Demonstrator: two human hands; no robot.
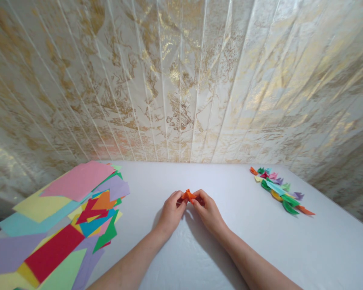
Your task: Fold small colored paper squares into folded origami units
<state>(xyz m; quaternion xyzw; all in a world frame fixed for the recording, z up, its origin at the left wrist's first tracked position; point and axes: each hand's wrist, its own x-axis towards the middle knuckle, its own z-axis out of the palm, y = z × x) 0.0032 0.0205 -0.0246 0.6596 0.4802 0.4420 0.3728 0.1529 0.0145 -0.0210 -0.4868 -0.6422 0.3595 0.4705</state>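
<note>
A small folded piece of orange paper (188,195) is pinched between my two hands above the middle of the white table. My left hand (172,209) grips its left side with thumb and fingertips. From the other side, my right hand (208,209) holds it the same way, thumb toward me. Pointed folds stick up between the fingertips; the lower part of the paper is partly hidden by the fingers.
Loose coloured paper sheets, a pink one (81,179) and a red one (55,253) among them, overlap on the left of the white table (230,257). Several small folded paper figures (276,188) lie grouped at the right. A gold-patterned curtain (181,80) hangs behind the table.
</note>
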